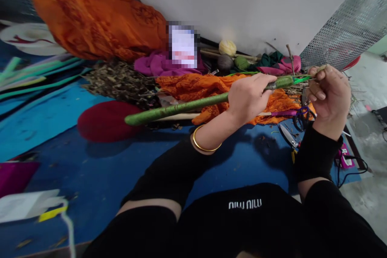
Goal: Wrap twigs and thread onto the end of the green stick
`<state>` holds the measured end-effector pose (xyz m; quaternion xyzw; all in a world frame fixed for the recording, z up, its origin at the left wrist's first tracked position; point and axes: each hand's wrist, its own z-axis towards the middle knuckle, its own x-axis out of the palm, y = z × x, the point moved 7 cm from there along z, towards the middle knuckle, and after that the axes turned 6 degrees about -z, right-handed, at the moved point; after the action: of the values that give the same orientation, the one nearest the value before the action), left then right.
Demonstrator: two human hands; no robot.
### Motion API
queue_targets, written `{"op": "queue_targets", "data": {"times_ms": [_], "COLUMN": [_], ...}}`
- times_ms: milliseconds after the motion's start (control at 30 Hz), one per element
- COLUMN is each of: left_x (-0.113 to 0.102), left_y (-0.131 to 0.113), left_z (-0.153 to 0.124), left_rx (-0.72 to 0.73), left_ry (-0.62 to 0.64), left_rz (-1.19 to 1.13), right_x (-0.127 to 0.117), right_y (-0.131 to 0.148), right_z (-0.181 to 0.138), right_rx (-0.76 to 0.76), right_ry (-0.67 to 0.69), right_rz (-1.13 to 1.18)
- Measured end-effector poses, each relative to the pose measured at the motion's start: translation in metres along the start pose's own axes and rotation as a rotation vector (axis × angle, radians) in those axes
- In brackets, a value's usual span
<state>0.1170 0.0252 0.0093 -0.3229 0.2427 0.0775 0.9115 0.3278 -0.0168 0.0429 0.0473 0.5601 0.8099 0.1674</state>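
My left hand (249,96), with a gold bangle on its wrist, is wrapped round a long stick bound in green thread (178,107). The stick slants across the table, its rounded end over a dark red felt disc (105,123). At its other end a bright green strand (304,79) runs into the pinched fingers of my right hand (331,92). A thin tan tip shows at those fingers; I cannot make out what it is. Scissors (299,119) and pruning shears (288,135) lie below that hand.
Orange patterned cloth (208,88) and dry leaves (121,82) cover the back of the blue table (115,177). Yarn balls (227,47), purple cloth (151,63) and a pixelated screen (183,46) are by the white panel. Coloured strips (45,74) lie left; a power strip (344,157) sits right.
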Motion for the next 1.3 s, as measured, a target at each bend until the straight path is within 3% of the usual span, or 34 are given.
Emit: {"op": "queue_targets", "data": {"times_ms": [100, 200, 333, 467, 567, 700, 833, 967, 1033, 1100, 1300], "left_x": [-0.005, -0.011, -0.022, -0.030, -0.032, -0.035, -0.040, -0.041, -0.040, -0.038, -0.033], "left_y": [-0.002, -0.003, -0.006, -0.009, -0.010, -0.010, -0.004, 0.003, 0.004, 0.005, 0.008], "left_z": [0.002, 0.003, 0.005, 0.004, 0.004, 0.005, 0.009, 0.013, 0.015, 0.016, 0.018], "left_rx": [-0.054, -0.104, -0.108, -0.079, -0.067, -0.053, -0.067, -0.082, -0.085, -0.086, -0.163], "left_ry": [0.017, 0.050, 0.035, -0.002, -0.016, -0.025, -0.051, -0.041, -0.025, -0.005, 0.048], "left_rz": [-0.058, -0.122, -0.176, -0.197, -0.179, -0.174, -0.170, -0.155, -0.146, -0.140, -0.114], "right_x": [-0.014, -0.012, 0.003, 0.024, 0.051, 0.077, 0.081, 0.072, 0.074, 0.081, 0.095], "right_y": [-0.019, -0.042, -0.059, -0.032, -0.020, -0.016, -0.007, 0.028, 0.040, 0.039, 0.014], "right_z": [0.011, 0.020, 0.024, 0.011, -0.005, -0.016, -0.021, -0.037, -0.048, -0.051, -0.037], "right_rx": [-0.032, -0.029, 0.056, -0.120, -0.074, -0.009, -0.080, -0.412, -0.569, -0.628, -0.465], "right_ry": [-0.140, -0.223, -0.057, 0.093, 0.287, 0.351, 0.289, 0.045, -0.011, 0.006, 0.014], "right_rz": [-0.094, -0.234, -0.532, -0.501, -0.218, -0.104, -0.383, -0.557, -0.488, -0.318, 0.210]}}
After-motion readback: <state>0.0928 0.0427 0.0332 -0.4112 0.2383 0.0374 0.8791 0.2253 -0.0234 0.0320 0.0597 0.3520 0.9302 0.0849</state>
